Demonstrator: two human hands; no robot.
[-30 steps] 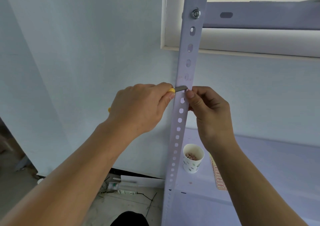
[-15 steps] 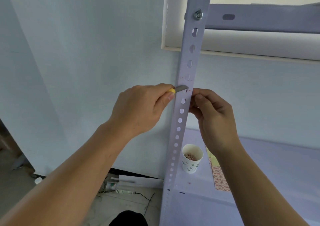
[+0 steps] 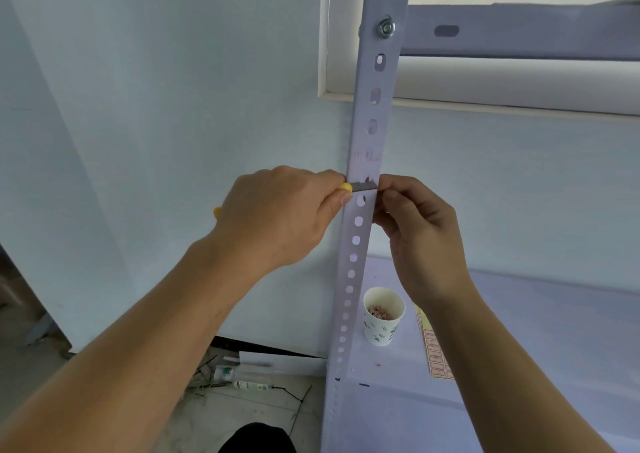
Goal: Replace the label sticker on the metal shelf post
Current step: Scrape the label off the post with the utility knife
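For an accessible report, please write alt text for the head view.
The left hand holds a yellow-handled knife, its blade laid across a perforated metal shelf post, the right hand curls against the post's right edge beside the blade tip. A paper cup and sticker sheet sit on the shelf.

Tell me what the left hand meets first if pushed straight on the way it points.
The left hand holds a knife across the post, tip pointing right. Straight on, it would first meet the right hand's fingertips at the post's right edge; they look nearly touching, depth unclear.
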